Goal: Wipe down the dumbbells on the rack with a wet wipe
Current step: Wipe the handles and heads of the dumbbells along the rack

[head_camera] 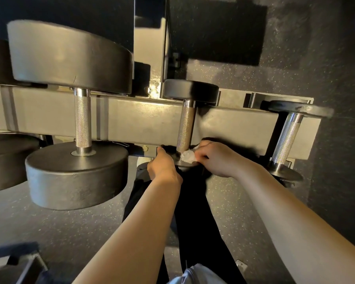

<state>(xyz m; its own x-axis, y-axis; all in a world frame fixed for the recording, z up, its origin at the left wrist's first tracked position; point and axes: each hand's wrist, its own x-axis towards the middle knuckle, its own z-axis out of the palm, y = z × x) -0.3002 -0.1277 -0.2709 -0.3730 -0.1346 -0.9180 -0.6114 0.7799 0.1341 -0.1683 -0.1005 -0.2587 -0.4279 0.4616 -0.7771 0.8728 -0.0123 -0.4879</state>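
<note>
The wet wipe [188, 156], a small crumpled white wad, sits against the near head of the middle dumbbell [186, 128], right at the foot of its knurled handle. The right hand [215, 158] pinches the wipe between curled fingers and presses it onto the top face of that near head. The left hand [163, 165] is curled over the left edge of the same head, apparently steadying it; what its fingertips do on the far side is hidden.

This middle dumbbell lies across the grey rack beam [131, 119], its far head [192, 90] resting on the far rail. As a judgement, the work here is on one head only: the handle and the far head show no wipe on them, and nothing tells whether they have been cleaned.

To the left sits a much larger dumbbell [78, 111], with part of another at the frame's left edge. To the right lies a small dumbbell [287, 136] with thin heads. No surface shows a wet sheen that would mark it as wiped, so their state cannot be told. At least the rest of the middle one seems left to do, likely with others.

Below the rack lies speckled dark gym flooring [49, 226].
</note>
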